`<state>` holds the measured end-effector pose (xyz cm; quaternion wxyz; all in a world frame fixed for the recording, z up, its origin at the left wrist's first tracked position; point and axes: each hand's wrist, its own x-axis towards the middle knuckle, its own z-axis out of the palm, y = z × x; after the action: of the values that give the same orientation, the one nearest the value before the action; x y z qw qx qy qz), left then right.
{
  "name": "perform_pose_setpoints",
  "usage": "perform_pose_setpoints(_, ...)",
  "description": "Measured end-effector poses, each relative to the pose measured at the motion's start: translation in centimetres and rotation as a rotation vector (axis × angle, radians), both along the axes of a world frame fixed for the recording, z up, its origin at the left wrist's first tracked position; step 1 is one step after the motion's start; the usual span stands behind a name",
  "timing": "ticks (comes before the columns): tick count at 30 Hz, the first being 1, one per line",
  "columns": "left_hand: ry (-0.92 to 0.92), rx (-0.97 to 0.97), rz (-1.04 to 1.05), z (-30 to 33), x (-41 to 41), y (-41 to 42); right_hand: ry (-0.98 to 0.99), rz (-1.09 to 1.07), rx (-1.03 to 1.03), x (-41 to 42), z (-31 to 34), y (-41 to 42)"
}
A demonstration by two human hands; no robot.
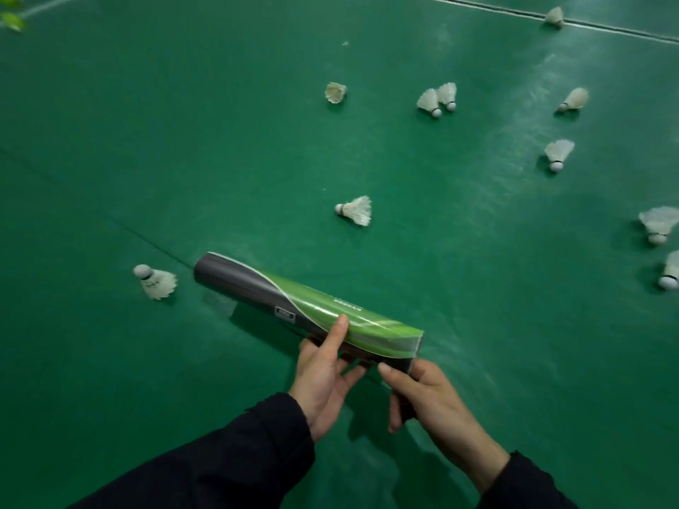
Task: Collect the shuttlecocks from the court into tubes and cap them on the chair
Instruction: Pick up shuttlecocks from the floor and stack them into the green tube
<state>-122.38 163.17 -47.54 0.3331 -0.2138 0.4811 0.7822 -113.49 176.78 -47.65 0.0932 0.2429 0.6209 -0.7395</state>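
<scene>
A long tube (279, 292), grey at its far end and green at its near end, is held level above the green court. My left hand (323, 380) grips it from below near the green end, with the thumb over the top. My right hand (433, 402) curls round a dark piece (405, 411) at the tube's near end; it looks like the cap, mostly hidden by the fingers. Several white feather shuttlecocks lie on the floor. One shuttlecock (156, 282) is just left of the tube's far end, and another shuttlecock (354, 210) lies beyond the tube.
More shuttlecocks are scattered at the upper right, with a touching pair (437, 99) and others near the right edge (657, 224). A white court line (606, 27) crosses the top right. A thin floor seam (154, 244) runs toward the tube. No chair is in view.
</scene>
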Motion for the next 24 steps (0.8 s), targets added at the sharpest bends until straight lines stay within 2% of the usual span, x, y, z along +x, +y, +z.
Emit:
perform_pose_setpoints(4, 0.022, -0.005, 0.031, 0.3, -1.8, -5.0, 0.003, 0.089, -0.113, -2.2, 1.1, -2.3)
perform_pose_setpoints(7, 0.021, 0.007, 0.153, 0.8, -4.3, -9.4, 0.028, 0.199, -0.101, -4.4, 2.3, -4.5)
perform_pose_setpoints(10, 0.018, 0.055, 0.260, 1.1, -6.7, -12.5, 0.032, 0.245, -0.042, -7.0, 3.7, -6.4)
perform_pose_setpoints(14, 0.018, 0.133, 0.285, 1.3, -8.0, -16.8, 0.076, 0.279, 0.023, -10.1, 5.8, -9.2)
perform_pose_setpoints(17, 0.026, 0.160, 0.357, 1.7, -8.5, -21.0, 0.025, 0.294, 0.077, -11.7, 7.1, -11.6)
perform_pose_setpoints(21, 0.029, 0.118, 0.463, 1.9, -9.4, -25.7, -0.075, 0.433, 0.290, -14.6, 7.7, -13.9)
perform_pose_setpoints(24, 0.053, 0.084, 0.526, 1.5, -10.7, -28.2, -0.072, 0.504, 0.384, -17.2, 7.5, -15.3)
